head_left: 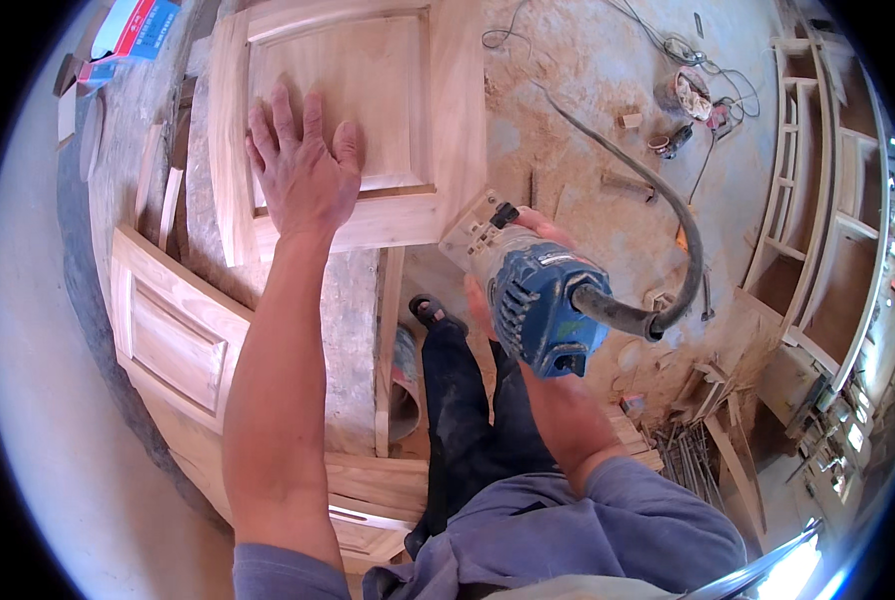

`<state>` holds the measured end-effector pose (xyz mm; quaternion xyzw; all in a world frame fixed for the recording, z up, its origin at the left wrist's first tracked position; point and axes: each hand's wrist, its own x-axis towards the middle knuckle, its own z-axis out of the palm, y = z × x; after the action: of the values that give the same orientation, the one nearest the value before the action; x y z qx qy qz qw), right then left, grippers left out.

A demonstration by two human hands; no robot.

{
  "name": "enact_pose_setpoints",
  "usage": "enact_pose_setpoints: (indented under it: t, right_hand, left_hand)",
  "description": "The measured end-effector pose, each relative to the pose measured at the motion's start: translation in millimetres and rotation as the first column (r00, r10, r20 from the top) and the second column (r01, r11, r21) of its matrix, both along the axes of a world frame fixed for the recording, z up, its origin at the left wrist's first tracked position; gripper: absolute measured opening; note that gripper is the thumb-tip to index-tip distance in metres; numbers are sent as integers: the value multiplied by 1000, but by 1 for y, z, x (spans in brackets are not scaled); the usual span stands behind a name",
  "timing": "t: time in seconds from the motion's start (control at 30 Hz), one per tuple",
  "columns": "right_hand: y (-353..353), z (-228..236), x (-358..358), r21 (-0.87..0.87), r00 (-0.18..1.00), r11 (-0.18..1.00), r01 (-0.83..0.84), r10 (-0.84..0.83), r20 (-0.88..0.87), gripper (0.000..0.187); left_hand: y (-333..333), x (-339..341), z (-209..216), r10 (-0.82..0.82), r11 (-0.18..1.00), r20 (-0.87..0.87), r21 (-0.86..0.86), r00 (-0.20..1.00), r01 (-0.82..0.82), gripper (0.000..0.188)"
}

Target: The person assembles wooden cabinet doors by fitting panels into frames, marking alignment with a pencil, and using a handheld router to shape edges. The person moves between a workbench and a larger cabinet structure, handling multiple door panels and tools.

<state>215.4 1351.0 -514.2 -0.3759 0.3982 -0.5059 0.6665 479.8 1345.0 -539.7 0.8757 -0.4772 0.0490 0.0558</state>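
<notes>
A pale wooden panel door (378, 110) with a raised centre and framed edges lies on the workbench at the upper left. My left hand (306, 175) rests flat on its panel, fingers spread. In my right hand (546, 228) is a blue trim router (551, 300), gripped around its body, with the base at the door's near right corner. A thick dark cord (673, 200) loops from the router's top off to the right. The router hides most of my right palm, and the bit cannot be seen.
Another panel door (173, 340) leans at the left below the bench. A bucket (405, 400) stands beneath the bench edge near my legs. Cables, a tub (690, 95) and wood scraps lie on the dusty floor. Wooden cabinet frames (793, 170) line the right side.
</notes>
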Motion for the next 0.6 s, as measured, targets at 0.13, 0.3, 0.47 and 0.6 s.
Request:
enact_pose_setpoints:
  t: [0.13,0.3,0.47,0.6]
  right_hand:
    - [-16,3,-8,-370,868,893,-254,42,-495,89]
    - [-30,-6,-3,-310,738,891,-331,41,-673,79]
    - [-62,-18,20,-409,774,854,-321,-12,-633,68]
    - [-97,-17,39,-552,771,734,-395,-62,-634,63]
  left_hand:
    - [0,0,-1,-4,1000,7,-10,1000,4,60]
    - [-1,-3,4,7,999,22,33,1000,-8,61]
    - [-2,-3,4,-26,1000,4,-4,1000,26,62]
    - [-1,-1,4,-16,1000,2,11,1000,16,61]
